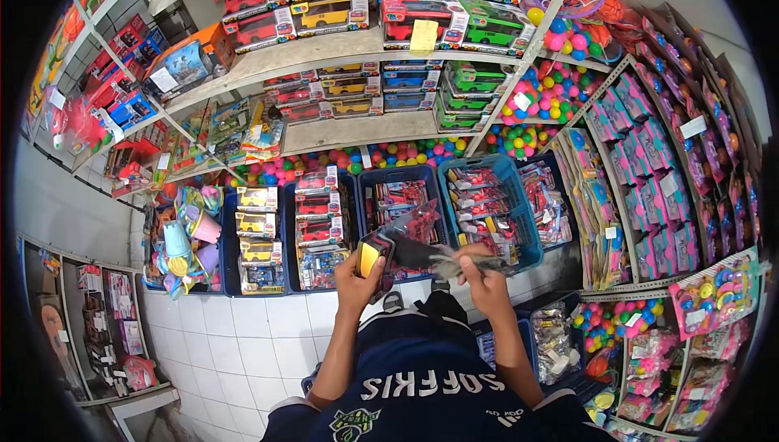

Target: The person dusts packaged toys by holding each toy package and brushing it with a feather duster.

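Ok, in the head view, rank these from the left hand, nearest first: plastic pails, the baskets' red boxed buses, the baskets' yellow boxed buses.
1. Red boxed buses: ahead and to the left of the left hand.
2. Yellow boxed buses: left of the red ones.
3. Plastic pails: farthest left.

White tiled floor (243,340), pale shelves (341,133) along the back, light wall (69,194) at left
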`<action>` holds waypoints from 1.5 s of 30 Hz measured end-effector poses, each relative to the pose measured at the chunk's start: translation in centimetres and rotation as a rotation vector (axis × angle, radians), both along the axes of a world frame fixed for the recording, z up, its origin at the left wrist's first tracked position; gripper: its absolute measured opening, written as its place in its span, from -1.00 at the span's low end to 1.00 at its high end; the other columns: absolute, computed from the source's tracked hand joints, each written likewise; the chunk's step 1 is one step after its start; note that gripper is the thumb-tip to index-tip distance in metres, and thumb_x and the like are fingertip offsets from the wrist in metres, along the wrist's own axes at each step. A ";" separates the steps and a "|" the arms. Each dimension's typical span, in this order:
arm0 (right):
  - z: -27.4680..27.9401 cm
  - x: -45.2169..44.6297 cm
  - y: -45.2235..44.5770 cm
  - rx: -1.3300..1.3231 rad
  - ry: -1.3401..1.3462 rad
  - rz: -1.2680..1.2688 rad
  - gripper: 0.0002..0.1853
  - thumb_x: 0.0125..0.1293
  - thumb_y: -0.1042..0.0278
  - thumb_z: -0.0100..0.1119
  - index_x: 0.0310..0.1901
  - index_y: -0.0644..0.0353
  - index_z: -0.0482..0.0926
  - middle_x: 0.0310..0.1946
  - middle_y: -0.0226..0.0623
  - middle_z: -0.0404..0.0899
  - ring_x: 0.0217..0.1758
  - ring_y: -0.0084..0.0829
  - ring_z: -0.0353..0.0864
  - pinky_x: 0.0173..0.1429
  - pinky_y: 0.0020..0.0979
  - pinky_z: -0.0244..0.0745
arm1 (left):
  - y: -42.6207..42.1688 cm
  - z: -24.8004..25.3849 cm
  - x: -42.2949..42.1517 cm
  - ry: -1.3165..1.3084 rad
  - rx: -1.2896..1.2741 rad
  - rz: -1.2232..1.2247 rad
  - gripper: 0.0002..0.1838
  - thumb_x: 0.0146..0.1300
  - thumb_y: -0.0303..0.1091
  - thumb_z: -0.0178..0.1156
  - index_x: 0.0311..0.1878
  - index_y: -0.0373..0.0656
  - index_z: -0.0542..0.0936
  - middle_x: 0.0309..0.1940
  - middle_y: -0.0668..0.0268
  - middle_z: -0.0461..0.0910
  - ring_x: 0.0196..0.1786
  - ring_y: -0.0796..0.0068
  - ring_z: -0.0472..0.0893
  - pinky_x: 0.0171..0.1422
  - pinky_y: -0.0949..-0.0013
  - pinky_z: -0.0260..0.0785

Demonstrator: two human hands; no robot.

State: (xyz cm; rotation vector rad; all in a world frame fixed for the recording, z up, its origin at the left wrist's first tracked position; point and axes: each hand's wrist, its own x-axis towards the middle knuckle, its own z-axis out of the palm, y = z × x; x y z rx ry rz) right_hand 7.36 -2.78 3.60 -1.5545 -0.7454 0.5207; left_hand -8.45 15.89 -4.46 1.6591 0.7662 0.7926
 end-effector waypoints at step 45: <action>-3.0 2.5 -1.1 -0.056 0.106 -0.248 -0.73 0.53 0.17 0.04 -0.10 0.23 0.53 -0.48 -0.43 0.47 -0.52 -0.67 0.43 -0.41 -0.57 0.33 | -1.1 -2.3 -4.4 -0.158 -0.268 0.152 -0.72 0.39 -0.21 0.26 -0.27 -0.28 0.63 -0.47 0.50 0.55 -0.42 0.75 0.41 -0.31 0.53 0.28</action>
